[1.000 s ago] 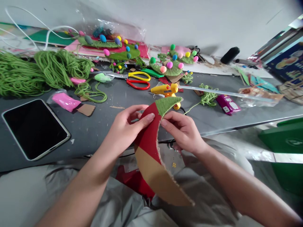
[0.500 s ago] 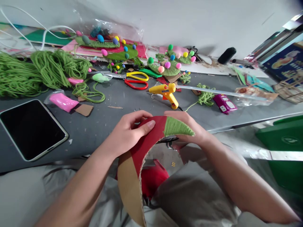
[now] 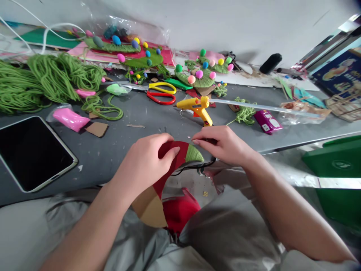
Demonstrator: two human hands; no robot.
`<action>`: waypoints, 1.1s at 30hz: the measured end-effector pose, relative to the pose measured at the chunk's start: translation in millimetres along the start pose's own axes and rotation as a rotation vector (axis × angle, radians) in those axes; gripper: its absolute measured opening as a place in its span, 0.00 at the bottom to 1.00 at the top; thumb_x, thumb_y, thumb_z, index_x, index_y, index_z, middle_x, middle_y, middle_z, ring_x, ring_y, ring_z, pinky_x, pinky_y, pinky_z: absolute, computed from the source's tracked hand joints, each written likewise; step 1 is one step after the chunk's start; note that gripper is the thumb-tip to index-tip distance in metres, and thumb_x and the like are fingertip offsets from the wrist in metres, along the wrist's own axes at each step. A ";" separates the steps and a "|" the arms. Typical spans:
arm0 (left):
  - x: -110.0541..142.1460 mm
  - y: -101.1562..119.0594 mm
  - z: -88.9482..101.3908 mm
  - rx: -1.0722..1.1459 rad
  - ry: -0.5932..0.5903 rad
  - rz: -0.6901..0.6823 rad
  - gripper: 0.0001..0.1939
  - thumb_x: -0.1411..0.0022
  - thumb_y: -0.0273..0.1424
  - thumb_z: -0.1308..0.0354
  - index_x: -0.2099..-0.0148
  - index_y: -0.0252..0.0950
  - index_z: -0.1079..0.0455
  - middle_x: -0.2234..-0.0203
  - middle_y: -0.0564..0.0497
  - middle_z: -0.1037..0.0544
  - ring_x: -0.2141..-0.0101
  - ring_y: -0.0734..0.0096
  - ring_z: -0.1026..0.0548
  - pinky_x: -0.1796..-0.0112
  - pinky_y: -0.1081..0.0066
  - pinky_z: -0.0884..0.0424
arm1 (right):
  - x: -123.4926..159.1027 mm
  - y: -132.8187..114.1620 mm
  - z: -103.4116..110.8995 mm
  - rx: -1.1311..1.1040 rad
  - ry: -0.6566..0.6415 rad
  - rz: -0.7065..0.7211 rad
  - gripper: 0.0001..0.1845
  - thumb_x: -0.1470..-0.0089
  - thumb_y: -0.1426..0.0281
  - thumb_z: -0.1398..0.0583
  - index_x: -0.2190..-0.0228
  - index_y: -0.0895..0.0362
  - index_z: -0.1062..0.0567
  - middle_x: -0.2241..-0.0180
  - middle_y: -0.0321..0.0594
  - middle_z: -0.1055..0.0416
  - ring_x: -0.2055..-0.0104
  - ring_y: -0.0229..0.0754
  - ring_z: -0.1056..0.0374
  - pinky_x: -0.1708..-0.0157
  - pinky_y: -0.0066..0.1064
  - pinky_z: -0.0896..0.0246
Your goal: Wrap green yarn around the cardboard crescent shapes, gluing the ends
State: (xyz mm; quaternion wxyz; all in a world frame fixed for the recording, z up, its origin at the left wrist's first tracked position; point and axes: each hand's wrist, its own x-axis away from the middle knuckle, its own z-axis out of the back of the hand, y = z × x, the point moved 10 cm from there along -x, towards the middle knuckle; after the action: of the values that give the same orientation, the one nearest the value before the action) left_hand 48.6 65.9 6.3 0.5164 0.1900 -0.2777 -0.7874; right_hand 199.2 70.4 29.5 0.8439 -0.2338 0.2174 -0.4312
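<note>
My left hand [image 3: 146,160] grips a curved, crescent-shaped piece of cardboard [image 3: 150,209] by its red-covered middle, thumb on top. Bare brown cardboard shows at its lower end. Green yarn is wound closely around its upper tip [image 3: 194,153]. Just above that tip, my right hand [image 3: 222,145] has thumb and forefinger pinched together on green yarn; the pinched bit hardly shows. A strand runs towards this hand from a small loose bundle of green yarn [image 3: 244,113]. Behind the right hand lies a yellow hot glue gun [image 3: 197,107] with a long clear glue stick.
Scissors [image 3: 161,98] with red and yellow handles lie beyond my hands. At left are a tablet [image 3: 34,152], a pink packet [image 3: 70,117] and green yarn hanks [image 3: 62,79]. Green pieces with coloured balls [image 3: 201,79] stand along the back. A purple packet [image 3: 267,121] sits right.
The cardboard crescent has swung round and tilted, its green tip now pointing right and its brown end lower left. My right hand has moved from the crescent's inner edge to above the tip.
</note>
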 end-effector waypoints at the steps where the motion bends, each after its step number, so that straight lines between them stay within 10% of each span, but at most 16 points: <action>1: -0.1 -0.7 0.5 -0.005 0.008 0.007 0.10 0.32 0.41 0.46 0.58 0.42 0.28 0.62 0.51 0.19 0.61 0.58 0.23 0.65 0.63 0.36 | 0.2 -1.6 0.4 -0.013 0.010 -0.004 0.08 0.37 0.71 0.40 0.62 0.58 0.19 0.65 0.39 0.21 0.64 0.37 0.29 0.61 0.27 0.37; 21: 6.7 -16.9 31.6 0.175 0.388 0.113 0.12 0.32 0.43 0.43 0.59 0.39 0.30 0.68 0.52 0.23 0.67 0.64 0.26 0.67 0.66 0.36 | 14.9 -43.8 -21.1 -0.162 0.274 -0.010 0.07 0.35 0.73 0.42 0.59 0.57 0.23 0.65 0.38 0.22 0.67 0.35 0.29 0.65 0.27 0.36; 33: 11.7 -15.5 41.8 0.175 0.542 0.094 0.13 0.33 0.42 0.42 0.56 0.38 0.30 0.68 0.52 0.24 0.71 0.69 0.29 0.70 0.69 0.35 | 16.4 -12.4 -31.6 -0.472 0.310 -0.268 0.06 0.33 0.66 0.45 0.58 0.55 0.31 0.74 0.33 0.30 0.71 0.34 0.33 0.70 0.26 0.37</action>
State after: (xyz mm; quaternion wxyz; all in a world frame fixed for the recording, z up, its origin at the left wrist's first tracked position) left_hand 8.5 70.1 28.6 0.5892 0.4243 -0.2050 -0.6564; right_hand 182.1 43.9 8.8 0.6588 -0.3811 0.4049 -0.5068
